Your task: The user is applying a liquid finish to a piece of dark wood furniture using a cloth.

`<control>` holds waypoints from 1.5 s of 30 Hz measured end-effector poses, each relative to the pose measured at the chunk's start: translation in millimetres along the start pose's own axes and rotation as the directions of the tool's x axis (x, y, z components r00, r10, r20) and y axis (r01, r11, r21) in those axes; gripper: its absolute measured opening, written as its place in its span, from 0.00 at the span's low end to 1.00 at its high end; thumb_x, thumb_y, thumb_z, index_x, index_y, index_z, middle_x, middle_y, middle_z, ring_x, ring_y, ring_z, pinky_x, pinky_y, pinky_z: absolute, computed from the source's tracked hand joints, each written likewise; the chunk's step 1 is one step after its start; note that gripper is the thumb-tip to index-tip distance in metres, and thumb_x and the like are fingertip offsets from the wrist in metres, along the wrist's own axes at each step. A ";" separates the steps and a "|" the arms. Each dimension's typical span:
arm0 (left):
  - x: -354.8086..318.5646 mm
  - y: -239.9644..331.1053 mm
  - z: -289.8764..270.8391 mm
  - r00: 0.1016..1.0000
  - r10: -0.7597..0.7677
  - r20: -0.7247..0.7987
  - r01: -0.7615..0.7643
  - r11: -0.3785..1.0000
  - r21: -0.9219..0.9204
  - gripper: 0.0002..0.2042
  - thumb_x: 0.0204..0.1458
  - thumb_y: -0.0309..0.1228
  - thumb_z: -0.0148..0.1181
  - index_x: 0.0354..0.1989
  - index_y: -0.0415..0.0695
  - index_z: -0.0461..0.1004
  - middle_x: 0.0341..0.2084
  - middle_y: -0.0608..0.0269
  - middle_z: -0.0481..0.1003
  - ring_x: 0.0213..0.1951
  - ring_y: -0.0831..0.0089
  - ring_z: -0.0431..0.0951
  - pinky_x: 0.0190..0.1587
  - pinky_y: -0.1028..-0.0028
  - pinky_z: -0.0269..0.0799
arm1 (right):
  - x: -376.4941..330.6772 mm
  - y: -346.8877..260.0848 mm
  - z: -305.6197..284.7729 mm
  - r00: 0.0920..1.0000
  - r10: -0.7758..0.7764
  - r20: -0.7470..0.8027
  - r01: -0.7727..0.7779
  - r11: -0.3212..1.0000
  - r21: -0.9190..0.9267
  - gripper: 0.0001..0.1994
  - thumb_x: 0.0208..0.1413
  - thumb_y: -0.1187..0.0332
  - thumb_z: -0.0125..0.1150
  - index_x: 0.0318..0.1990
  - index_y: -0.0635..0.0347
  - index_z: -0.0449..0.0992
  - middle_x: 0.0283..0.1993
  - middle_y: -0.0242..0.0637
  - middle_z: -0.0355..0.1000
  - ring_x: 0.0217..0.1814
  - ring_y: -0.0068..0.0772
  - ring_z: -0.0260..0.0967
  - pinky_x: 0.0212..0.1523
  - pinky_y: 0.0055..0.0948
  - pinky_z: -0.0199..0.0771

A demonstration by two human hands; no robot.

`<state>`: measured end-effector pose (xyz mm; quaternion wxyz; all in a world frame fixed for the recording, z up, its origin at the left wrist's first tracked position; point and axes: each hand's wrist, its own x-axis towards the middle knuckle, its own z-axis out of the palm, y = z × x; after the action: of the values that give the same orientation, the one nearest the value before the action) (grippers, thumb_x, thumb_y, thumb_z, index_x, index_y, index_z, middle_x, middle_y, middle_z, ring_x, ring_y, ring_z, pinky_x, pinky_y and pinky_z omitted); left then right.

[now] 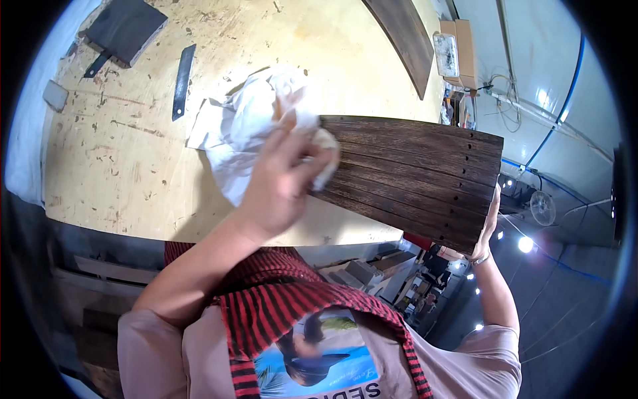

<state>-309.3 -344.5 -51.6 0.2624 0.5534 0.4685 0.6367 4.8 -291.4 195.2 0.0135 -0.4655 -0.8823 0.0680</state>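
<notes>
My left hand [282, 179] is closed on a crumpled white cloth [232, 126], with motion blur over the fingers. The cloth lies against the left end of a dark brown wooden board [412, 173] and hides that end. Grooves run along the board, and a row of small holes crosses it near its wider right end. At that right end, my right hand [490, 223] grips the board's edge, its fingers partly hidden. The board extends past the front right of the light wooden table [133, 193].
On the table lie a dark square block [126, 30], a dark flat strip with a hole [183, 83] and a small grey block [55, 95]. Another dark board [402, 40] lies at the far right, near a clear plastic container [446, 54] and a cardboard box [466, 56].
</notes>
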 end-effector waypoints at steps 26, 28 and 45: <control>18.7 37.9 6.4 0.999 0.037 0.009 -0.036 0.993 -0.117 0.16 0.34 0.14 0.59 0.37 0.30 0.79 0.28 0.56 0.71 0.30 0.59 0.70 0.33 0.65 0.65 | -6.0 1.6 -1.2 0.998 0.065 -0.010 -0.065 0.998 -0.020 0.68 0.28 0.26 0.67 0.69 0.75 0.51 0.67 0.56 0.55 0.71 0.52 0.51 0.71 0.48 0.46; 27.0 54.7 2.6 0.998 0.036 0.052 -0.026 0.983 -0.179 0.19 0.35 0.12 0.56 0.39 0.32 0.80 0.29 0.55 0.73 0.32 0.59 0.72 0.36 0.65 0.67 | -8.1 3.9 -1.8 0.997 0.079 -0.013 -0.078 0.997 0.015 0.69 0.28 0.24 0.66 0.69 0.75 0.51 0.68 0.56 0.55 0.72 0.52 0.50 0.72 0.48 0.46; -13.5 3.3 4.0 0.973 -0.176 0.152 0.136 0.961 0.241 0.15 0.39 0.16 0.58 0.38 0.36 0.79 0.33 0.55 0.74 0.39 0.54 0.74 0.42 0.62 0.65 | -6.6 6.6 0.5 0.996 0.085 -0.032 -0.083 0.994 0.070 0.70 0.25 0.23 0.64 0.69 0.75 0.52 0.67 0.57 0.55 0.71 0.52 0.51 0.71 0.47 0.48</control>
<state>-301.5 -356.1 -55.1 0.2860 0.5942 0.5565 0.5054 13.9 -293.2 194.0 0.0421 -0.5025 -0.8588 0.0907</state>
